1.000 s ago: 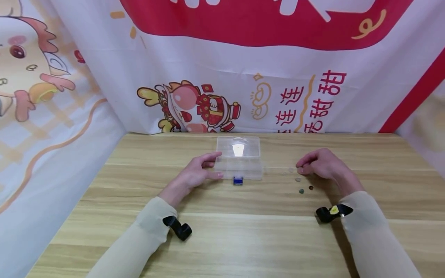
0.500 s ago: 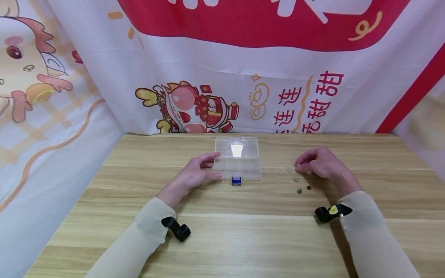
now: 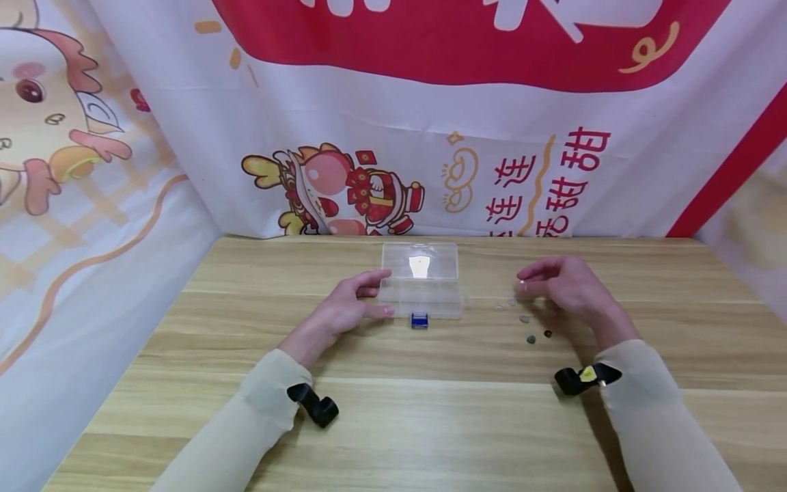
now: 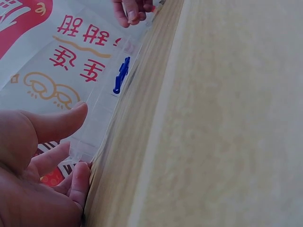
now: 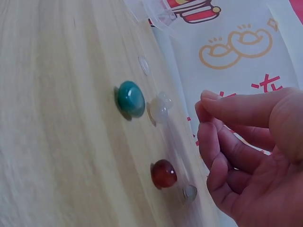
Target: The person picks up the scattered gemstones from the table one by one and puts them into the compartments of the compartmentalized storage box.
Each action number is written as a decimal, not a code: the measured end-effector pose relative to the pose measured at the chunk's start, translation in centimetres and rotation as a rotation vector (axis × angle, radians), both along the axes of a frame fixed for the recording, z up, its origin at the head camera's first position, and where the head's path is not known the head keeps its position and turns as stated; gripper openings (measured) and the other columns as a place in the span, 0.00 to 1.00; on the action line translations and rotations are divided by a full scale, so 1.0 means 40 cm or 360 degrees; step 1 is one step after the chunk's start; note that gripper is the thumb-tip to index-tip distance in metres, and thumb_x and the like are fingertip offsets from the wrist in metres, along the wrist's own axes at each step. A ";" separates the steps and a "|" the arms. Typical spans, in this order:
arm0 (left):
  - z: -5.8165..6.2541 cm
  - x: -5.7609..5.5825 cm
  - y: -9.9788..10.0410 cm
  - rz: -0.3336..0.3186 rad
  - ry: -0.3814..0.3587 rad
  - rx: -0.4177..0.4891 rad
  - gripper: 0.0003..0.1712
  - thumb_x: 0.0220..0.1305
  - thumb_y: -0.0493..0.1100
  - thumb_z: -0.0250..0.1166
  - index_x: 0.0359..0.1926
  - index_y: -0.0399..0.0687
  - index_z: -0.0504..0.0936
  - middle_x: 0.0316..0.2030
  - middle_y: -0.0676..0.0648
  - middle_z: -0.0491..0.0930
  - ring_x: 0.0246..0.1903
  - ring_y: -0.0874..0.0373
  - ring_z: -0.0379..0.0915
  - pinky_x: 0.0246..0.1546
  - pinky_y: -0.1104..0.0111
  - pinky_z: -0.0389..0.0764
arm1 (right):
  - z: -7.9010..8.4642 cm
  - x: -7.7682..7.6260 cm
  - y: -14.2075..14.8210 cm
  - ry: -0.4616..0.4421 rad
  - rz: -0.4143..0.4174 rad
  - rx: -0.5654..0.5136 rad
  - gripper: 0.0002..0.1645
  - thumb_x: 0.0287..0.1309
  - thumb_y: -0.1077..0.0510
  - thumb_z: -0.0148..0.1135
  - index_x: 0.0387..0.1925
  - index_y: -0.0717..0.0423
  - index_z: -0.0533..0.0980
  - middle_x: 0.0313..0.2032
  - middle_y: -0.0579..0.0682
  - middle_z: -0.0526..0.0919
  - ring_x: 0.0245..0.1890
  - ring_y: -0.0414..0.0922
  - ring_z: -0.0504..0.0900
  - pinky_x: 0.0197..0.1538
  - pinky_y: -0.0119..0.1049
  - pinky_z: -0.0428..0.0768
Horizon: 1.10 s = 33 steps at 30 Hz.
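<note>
At far middle lies the open clear box (image 3: pixel 439 309), left hand (image 3: pixel 343 304) beside, fingers apart; right hand (image 3: pixel 570 290), near small stones (image 3: pixel 531 339), joins thumb and forefinger, load unclear. Seemingly picking step; next needs steady pinch.

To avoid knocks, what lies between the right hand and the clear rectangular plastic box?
The head view shows two small translucent stones on the wooden table.

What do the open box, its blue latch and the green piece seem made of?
Box: clear, glossy, probably plastic; the table shows through and light glares off. Blue latch: likely smooth plastic, evenly coloured. Green piece: polished stone or glass, unclear which; rounded, with a bright highlight.
</note>
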<state>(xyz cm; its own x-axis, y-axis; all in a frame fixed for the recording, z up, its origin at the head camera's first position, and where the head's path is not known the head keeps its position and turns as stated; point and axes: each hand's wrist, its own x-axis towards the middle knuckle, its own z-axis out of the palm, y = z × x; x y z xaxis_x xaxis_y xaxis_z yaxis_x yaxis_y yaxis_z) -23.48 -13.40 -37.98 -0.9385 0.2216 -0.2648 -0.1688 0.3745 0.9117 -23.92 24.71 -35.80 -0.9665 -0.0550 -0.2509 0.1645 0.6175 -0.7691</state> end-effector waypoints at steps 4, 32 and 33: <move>-0.001 -0.001 0.001 0.0014 -0.0014 -0.0008 0.42 0.52 0.40 0.76 0.67 0.69 0.71 0.63 0.55 0.69 0.63 0.52 0.63 0.69 0.54 0.64 | 0.006 0.001 -0.007 0.0005 -0.0014 0.0007 0.21 0.59 0.48 0.68 0.53 0.48 0.78 0.49 0.54 0.82 0.44 0.53 0.76 0.39 0.39 0.79; 0.000 0.004 0.005 0.0017 0.0004 -0.0027 0.40 0.53 0.41 0.75 0.66 0.69 0.72 0.63 0.54 0.69 0.62 0.53 0.63 0.68 0.55 0.64 | 0.024 0.004 -0.093 0.0204 0.0053 0.0024 0.20 0.58 0.46 0.70 0.50 0.48 0.83 0.45 0.49 0.85 0.45 0.49 0.80 0.45 0.39 0.78; -0.001 0.004 0.005 0.0017 0.0003 -0.0027 0.40 0.53 0.41 0.75 0.66 0.69 0.72 0.63 0.55 0.69 0.62 0.53 0.63 0.68 0.55 0.64 | 0.023 0.004 -0.096 0.0214 0.0055 0.0020 0.19 0.58 0.47 0.70 0.50 0.48 0.83 0.45 0.49 0.85 0.45 0.48 0.81 0.45 0.39 0.79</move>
